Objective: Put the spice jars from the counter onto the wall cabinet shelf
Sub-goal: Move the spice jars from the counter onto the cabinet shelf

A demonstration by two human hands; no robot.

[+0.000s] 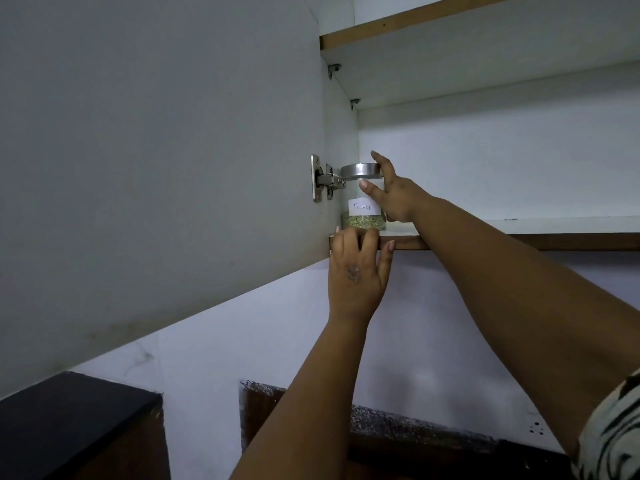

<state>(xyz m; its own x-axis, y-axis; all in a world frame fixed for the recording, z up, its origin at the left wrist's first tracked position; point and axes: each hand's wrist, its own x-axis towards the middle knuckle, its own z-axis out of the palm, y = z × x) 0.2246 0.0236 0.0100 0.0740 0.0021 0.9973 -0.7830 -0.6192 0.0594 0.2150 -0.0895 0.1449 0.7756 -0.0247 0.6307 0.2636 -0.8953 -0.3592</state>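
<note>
At the far left the open cabinet door (156, 150) fills the view, a plain grey panel swung outward, with a dark block (76, 420) below it in the bottom left corner. On the door's right edge sits a metal hinge (323, 181), fixed to the cabinet's side wall.

Just right of the hinge, a glass spice jar (363, 199) stands upright at the left end of the lower shelf (554, 230), close to its front edge and near the left wall. It has a round metal lid (360, 170), a white handwritten label (360, 206) on its front, and a low layer of greenish seeds at the bottom.

Below the jar, the left hand (356, 271) reaches up to the shelf's front edge at its left corner; its fingers curl over the wooden lip, just in front of the jar's base, gripping the shelf edge. Whether the fingertips touch the glass cannot be told.

To the right of the jar, the right hand (391, 195) grasps it from the right side: the thumb presses across the front of the glass under the lid, and the forefinger rises behind the lid's rim. The right forearm runs down to the bottom right corner, where a patterned sleeve (613, 434) shows.

Above, a second shelf (450, 19) with a wooden front edge crosses the top right. Below the cabinet lies a pale wall (242, 341).
</note>
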